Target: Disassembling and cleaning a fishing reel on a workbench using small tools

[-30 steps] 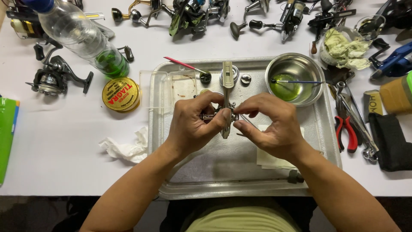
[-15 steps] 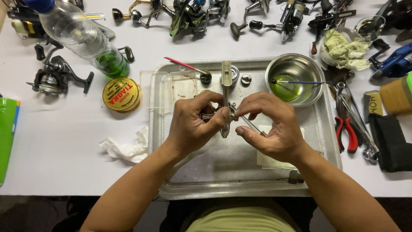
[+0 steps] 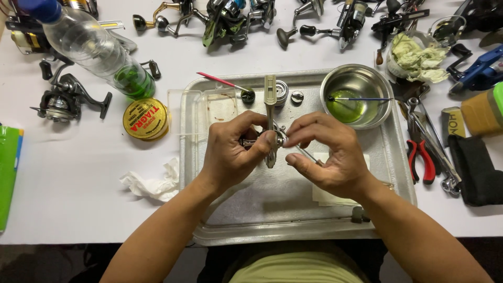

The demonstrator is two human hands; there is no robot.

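At the near edge of the white surface (image 3: pixel 78 209), a light green garment is seen below the person's forearms. A metal tray (image 3: pixel 293 220) is set against that near edge, at its middle. Over the tray's centre, a small metal reel part (image 3: pixel 271 137) with a long pale stem is held upright between both hands. The left hand (image 3: pixel 230 154) is closed around the part from the left, its thumb pressed onto it. The right hand (image 3: pixel 327 154) is pinched on the part's right side with fingertips, the remaining fingers loosely curled; a thin metal rod is seen beneath them, though what it joins cannot be told. A folded white paper (image 3: pixel 335 196) lies on the tray under the right hand.

A crumpled white tissue (image 3: pixel 149 183) is found left of the tray, and a green object (image 3: pixel 9 173) at the surface's left edge. Toward the tray's far edge, a steel bowl (image 3: pixel 357 97) with green liquid and a thin brush, a clear plastic box (image 3: pixel 207 112) and a red-handled brush (image 3: pixel 222 82) are placed. Red-handled pliers (image 3: pixel 422 157) lie right of the tray, near a dark cloth (image 3: pixel 474 167). A yellow round tin (image 3: pixel 146 119), a black spinning reel (image 3: pixel 63 99) and a clear bottle (image 3: pixel 94 47) holding green liquid are set further left. Along the far edge, a row of fishing reels (image 3: pixel 236 15) and a container of pale rags (image 3: pixel 416 55) are arranged.
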